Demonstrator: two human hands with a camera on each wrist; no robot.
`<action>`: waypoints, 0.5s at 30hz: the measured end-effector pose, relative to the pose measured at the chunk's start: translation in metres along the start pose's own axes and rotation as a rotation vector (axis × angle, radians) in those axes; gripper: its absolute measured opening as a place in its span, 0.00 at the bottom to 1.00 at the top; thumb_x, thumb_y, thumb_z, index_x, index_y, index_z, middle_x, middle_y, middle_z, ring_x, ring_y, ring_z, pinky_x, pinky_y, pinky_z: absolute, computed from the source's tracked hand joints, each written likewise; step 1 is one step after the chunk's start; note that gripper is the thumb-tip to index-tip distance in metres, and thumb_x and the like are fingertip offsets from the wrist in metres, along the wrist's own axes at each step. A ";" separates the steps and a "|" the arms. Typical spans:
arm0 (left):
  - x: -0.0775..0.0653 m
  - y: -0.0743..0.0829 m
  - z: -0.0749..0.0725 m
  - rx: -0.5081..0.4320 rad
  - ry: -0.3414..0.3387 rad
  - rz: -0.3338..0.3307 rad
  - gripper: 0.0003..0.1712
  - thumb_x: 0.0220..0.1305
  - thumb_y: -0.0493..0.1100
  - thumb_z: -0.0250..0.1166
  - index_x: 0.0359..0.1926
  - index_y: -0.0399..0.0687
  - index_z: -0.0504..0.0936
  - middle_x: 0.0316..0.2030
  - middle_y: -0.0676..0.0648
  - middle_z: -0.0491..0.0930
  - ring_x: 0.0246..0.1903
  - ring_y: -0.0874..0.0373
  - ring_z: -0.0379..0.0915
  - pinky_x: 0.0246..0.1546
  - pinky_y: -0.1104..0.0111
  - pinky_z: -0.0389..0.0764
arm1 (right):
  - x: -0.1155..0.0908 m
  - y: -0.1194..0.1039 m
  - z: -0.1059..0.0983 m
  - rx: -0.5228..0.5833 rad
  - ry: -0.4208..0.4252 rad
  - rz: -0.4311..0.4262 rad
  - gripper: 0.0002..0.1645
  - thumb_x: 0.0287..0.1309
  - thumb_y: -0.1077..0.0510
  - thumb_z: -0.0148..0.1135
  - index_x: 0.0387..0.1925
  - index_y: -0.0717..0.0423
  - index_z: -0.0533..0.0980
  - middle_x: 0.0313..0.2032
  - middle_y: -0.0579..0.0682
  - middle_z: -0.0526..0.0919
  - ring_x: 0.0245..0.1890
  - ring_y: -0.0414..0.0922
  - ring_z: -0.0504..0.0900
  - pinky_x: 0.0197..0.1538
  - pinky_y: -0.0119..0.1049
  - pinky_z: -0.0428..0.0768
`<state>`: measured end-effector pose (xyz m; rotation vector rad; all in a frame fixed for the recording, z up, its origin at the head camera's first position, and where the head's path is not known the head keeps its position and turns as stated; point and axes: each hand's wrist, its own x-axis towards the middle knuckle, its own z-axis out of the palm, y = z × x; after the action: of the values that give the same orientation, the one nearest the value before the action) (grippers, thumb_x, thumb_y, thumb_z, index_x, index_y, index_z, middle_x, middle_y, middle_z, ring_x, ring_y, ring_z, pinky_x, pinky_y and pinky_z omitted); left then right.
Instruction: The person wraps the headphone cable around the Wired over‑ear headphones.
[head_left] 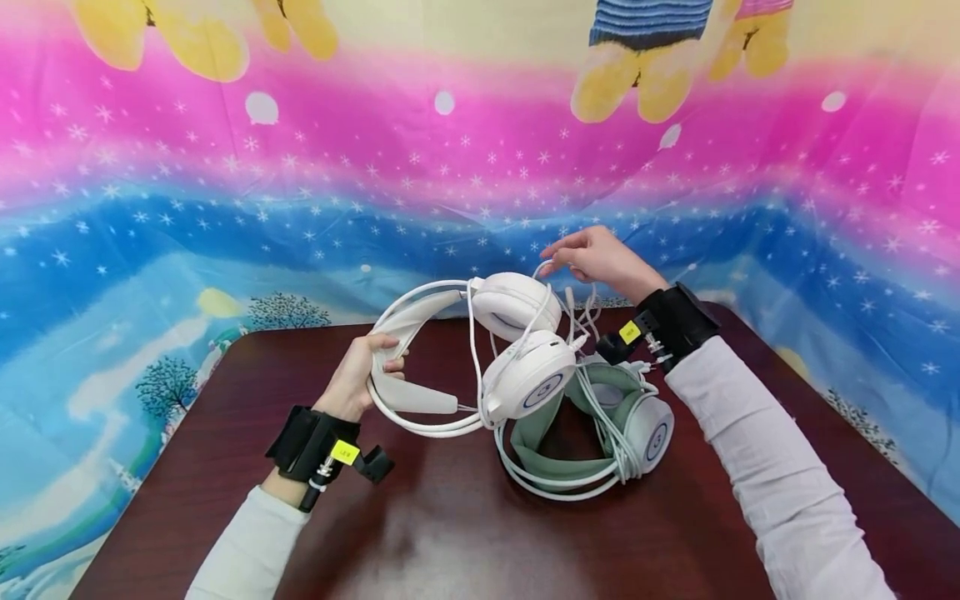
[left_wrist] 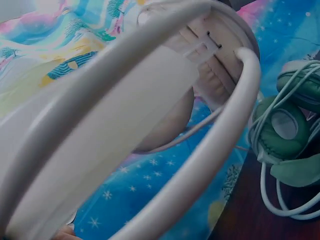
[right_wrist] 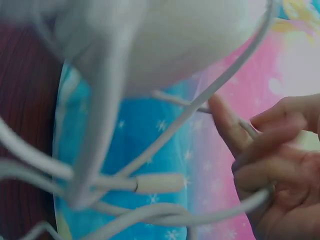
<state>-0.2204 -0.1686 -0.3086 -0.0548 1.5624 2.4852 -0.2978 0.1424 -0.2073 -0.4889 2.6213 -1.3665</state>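
Note:
A white over-ear headset (head_left: 528, 379) is raised above the table, its headband pointing left. My left hand (head_left: 352, 375) grips that headband, with the thumb over the inner band. Beyond the ear cups, my right hand (head_left: 603, 260) pinches the headset's white cable (right_wrist: 165, 132); in the right wrist view another stretch of cord passes through the curled fingers (right_wrist: 260, 175). Part of the cable is looped around the ear cups. A green-and-white headset (head_left: 658, 437) lies on the table below and to the right, partly hidden, with its own cord wound around it.
The dark reddish-brown table (head_left: 450, 517) extends under both headsets. A printed cloth backdrop (head_left: 420, 192) with snowflakes and trees hangs behind it and along the sides. A slim, cylindrical cable piece (right_wrist: 160, 183) hangs among the cords near my right hand.

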 end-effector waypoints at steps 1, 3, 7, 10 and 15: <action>0.000 0.001 0.001 0.005 0.016 0.005 0.18 0.71 0.34 0.38 0.60 0.38 0.52 0.37 0.42 0.61 0.16 0.65 0.52 0.21 0.76 0.61 | -0.001 -0.001 0.001 0.027 -0.019 -0.008 0.20 0.71 0.59 0.50 0.61 0.61 0.69 0.47 0.58 0.81 0.18 0.43 0.62 0.28 0.35 0.60; 0.001 0.003 0.002 0.006 0.041 0.014 0.20 0.71 0.34 0.38 0.62 0.37 0.51 0.38 0.41 0.60 0.16 0.66 0.52 0.21 0.77 0.61 | -0.003 -0.002 0.002 0.038 -0.025 -0.031 0.21 0.71 0.61 0.49 0.62 0.63 0.67 0.49 0.61 0.79 0.22 0.44 0.70 0.31 0.35 0.66; 0.004 0.004 0.004 0.020 0.062 0.027 0.21 0.72 0.34 0.38 0.63 0.36 0.50 0.40 0.41 0.59 0.16 0.66 0.52 0.22 0.76 0.60 | -0.005 -0.008 0.011 -0.041 0.068 -0.051 0.17 0.69 0.61 0.53 0.55 0.67 0.72 0.43 0.61 0.82 0.24 0.47 0.79 0.32 0.33 0.74; 0.005 0.003 0.007 0.077 0.063 0.030 0.21 0.72 0.35 0.39 0.63 0.35 0.51 0.41 0.41 0.59 0.18 0.66 0.52 0.23 0.76 0.61 | -0.006 -0.012 0.019 -0.106 0.147 -0.031 0.13 0.66 0.61 0.57 0.47 0.66 0.77 0.36 0.58 0.83 0.21 0.47 0.77 0.29 0.33 0.73; 0.006 -0.002 0.013 0.157 0.075 0.034 0.22 0.72 0.35 0.40 0.63 0.32 0.52 0.41 0.40 0.59 0.19 0.66 0.54 0.24 0.75 0.63 | -0.008 -0.014 0.026 -0.035 0.144 0.013 0.14 0.68 0.60 0.54 0.50 0.64 0.77 0.38 0.59 0.83 0.21 0.45 0.71 0.29 0.35 0.67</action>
<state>-0.2247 -0.1551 -0.3056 -0.0987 1.7982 2.4022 -0.2802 0.1176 -0.2109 -0.3915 2.7614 -1.4030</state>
